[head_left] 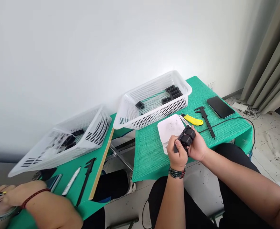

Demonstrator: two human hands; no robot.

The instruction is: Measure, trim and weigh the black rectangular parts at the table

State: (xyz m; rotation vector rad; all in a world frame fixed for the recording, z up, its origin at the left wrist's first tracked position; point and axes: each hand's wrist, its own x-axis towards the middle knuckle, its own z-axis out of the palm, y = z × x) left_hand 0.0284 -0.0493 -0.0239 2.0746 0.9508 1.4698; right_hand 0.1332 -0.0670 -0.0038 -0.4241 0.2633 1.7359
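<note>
Both of my hands hold a small black plastic part (186, 137) just above the near edge of the green table (149, 149). My left hand (176, 155), with a bead bracelet at the wrist, grips it from the left. My right hand (197, 147) grips it from the right. A small white digital scale (170, 127) lies on the table right behind the part.
A white mesh basket (154, 109) behind the scale holds several black parts (173, 92). A yellow utility knife (192, 120), a black caliper (206, 121) and a dark phone (220, 106) lie to the right. At the left, another person's hand (23, 195) works at a second green table with its own basket (66, 140).
</note>
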